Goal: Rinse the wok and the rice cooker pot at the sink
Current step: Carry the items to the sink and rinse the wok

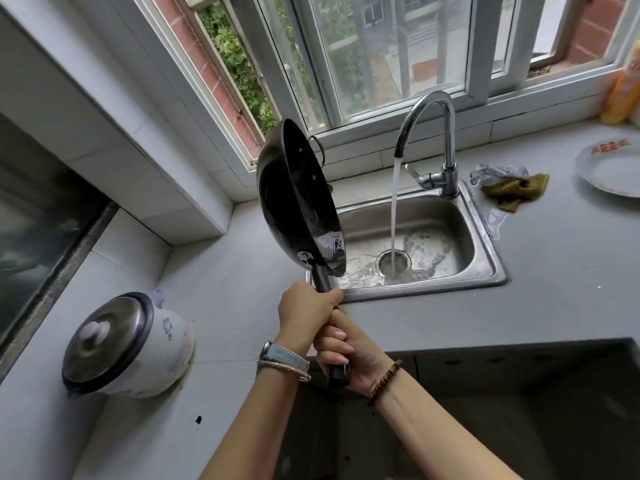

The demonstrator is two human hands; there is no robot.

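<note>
**Figure.** We show the wok [298, 199] tipped almost on edge. Its hollow faces right toward the basin, and its lower rim hangs over the left rim of the sink [485, 237]. The left hand [306, 315] is wrapped round the handle just below the bowl, and the right hand [346, 355] grips the handle's end. We judge that two hands steady a heavy pan, and that the tilt sheds water into the basin rather than onto the desk [554, 271]. The faucet [433, 133] runs, and its stream [394, 209] falls straight to the drain, apart from the wok. The rice cooker [128, 344] stands lidded on the desk at left, well apart from the sink, with its pot hidden. Open room lies to the right, inside the basin. The wok's upper rim sits near the window frame [363, 128], and the spout would limit a swing rightward. A cloth [512, 188] and a plate [609, 168] lie beyond the faucet.
</note>
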